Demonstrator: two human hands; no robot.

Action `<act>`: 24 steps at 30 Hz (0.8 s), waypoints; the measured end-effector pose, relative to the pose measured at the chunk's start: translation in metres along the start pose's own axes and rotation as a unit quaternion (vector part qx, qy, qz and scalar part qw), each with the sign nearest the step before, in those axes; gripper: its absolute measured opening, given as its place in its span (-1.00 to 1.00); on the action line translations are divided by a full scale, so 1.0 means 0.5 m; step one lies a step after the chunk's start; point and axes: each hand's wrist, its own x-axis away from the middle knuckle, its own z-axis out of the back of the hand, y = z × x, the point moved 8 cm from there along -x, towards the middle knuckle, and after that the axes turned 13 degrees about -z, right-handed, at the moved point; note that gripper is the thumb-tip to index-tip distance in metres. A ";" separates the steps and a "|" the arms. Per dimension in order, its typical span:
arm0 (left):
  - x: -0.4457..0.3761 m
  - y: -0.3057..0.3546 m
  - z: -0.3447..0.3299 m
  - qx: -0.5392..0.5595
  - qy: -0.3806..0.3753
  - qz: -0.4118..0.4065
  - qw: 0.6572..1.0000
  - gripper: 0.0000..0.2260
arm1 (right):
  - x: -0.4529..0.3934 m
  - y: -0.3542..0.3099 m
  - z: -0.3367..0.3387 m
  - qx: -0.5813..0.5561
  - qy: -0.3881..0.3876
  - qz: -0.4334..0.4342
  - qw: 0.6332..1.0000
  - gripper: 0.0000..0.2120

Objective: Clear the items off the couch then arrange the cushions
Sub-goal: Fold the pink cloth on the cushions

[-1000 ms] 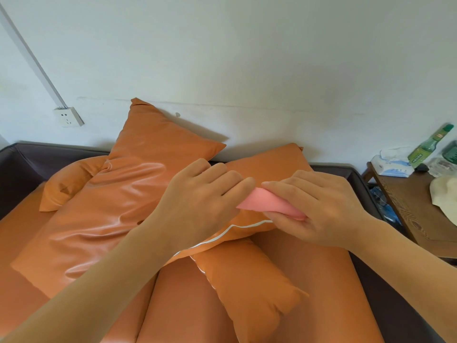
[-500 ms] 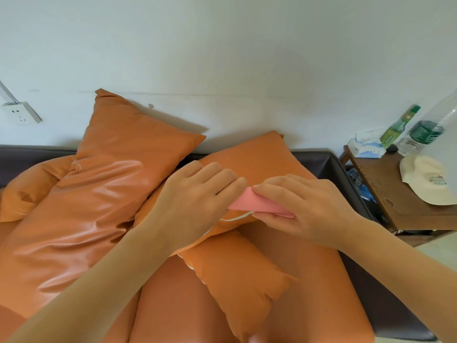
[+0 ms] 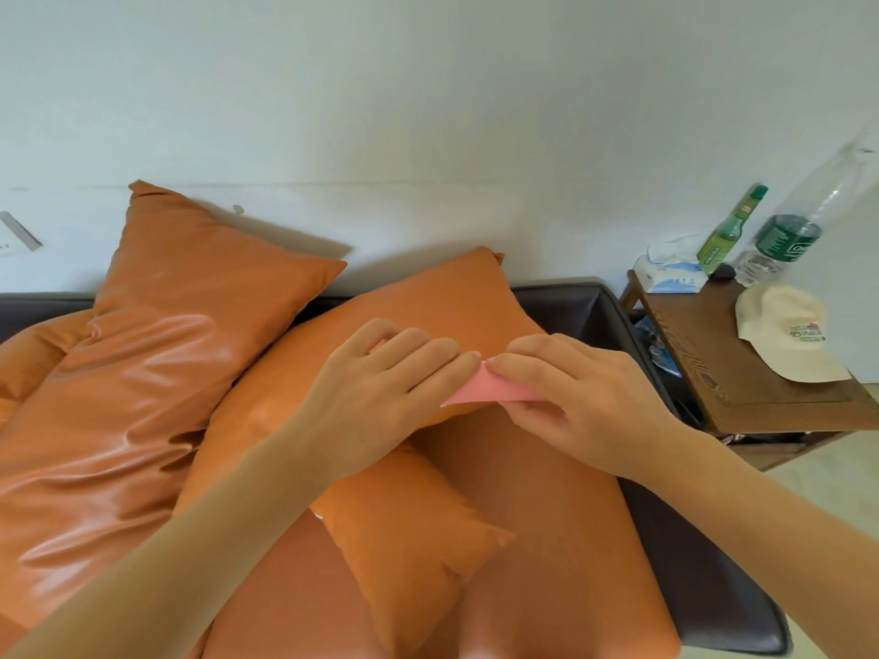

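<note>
A pale wall (image 3: 428,111) is filling the upper half, evenly lit — a white socket plate (image 3: 16,235) is showing at its left edge. A wooden side table (image 3: 742,378) is standing at the right, pale floor (image 3: 837,473) showing beneath it.

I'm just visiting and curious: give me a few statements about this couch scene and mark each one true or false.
1. Both hands hold a pink item. True: the left hand and the right hand pinch the pink item between them.
2. A cream cap lies on the couch. False: the cream cap lies on the wooden side table.
3. The cushions are orange. True: for one, the large cushion at the left.
4. The green-labelled bottle lies on its side. False: the green-labelled bottle stands on the table.
</note>
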 end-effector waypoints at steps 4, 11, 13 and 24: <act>-0.093 0.050 -0.068 -0.001 -0.017 0.018 1.000 -0.86 | 0.062 0.093 0.049 0.004 0.012 -0.018 1.000 -0.74; -0.238 0.108 -0.222 0.040 -0.037 0.048 0.997 -0.80 | 0.151 0.271 0.084 0.009 0.009 -0.105 0.994 -0.74; -0.263 0.115 -0.261 0.015 -0.033 0.034 0.999 -0.85 | 0.168 0.310 0.085 0.010 0.006 -0.131 0.991 -0.75; -0.384 0.106 -0.530 -0.034 -0.042 0.044 0.998 -0.88 | 0.212 0.536 0.040 0.117 0.010 -0.278 0.953 -0.81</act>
